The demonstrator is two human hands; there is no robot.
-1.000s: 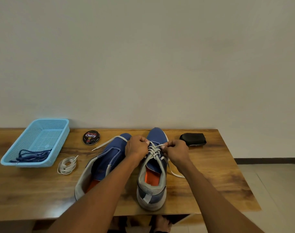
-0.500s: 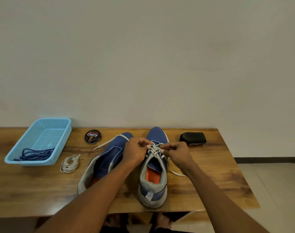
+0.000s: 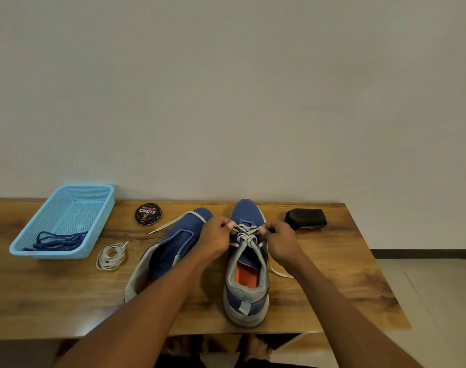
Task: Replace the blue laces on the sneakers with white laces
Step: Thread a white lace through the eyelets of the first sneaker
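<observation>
A wooden desk (image 3: 332, 274) with a strong brown grain fills the lower half of the frame under a plain pale wall. Right of centre stands a blue fabric sneaker with a grey heel and an orange insole (image 3: 246, 282), its toe pointing to the wall. A flat white lace (image 3: 246, 233) crosses its upper eyelets. The left hand (image 3: 216, 239) pinches this lace at the left side of the crossings, fingers curled in a closed grip. The right hand (image 3: 279, 241) pinches the same lace at the right side, its grip likewise closed around the strand. One loose end of the lace trails off to the right of the sneaker onto the desk; another runs up and to the left, across the toe of the second shoe.

That second blue fabric sneaker (image 3: 170, 251) lies just left of the first, tilted, partly hidden under the left forearm, and shows no lacing.

At the left edge of the frame a light blue plastic mesh basket (image 3: 93, 197) holds a tangle of dark blue laces (image 3: 58, 240). Just right of the basket, near its lower corner, a coiled white lace (image 3: 111, 256) lies on the desk. A round black shoe-polish tin marked "Cherry" (image 3: 147, 214) sits above the coil, near the wall. A black oblong object (image 3: 305, 219) rests at the right, near the first sneaker's toe.
</observation>
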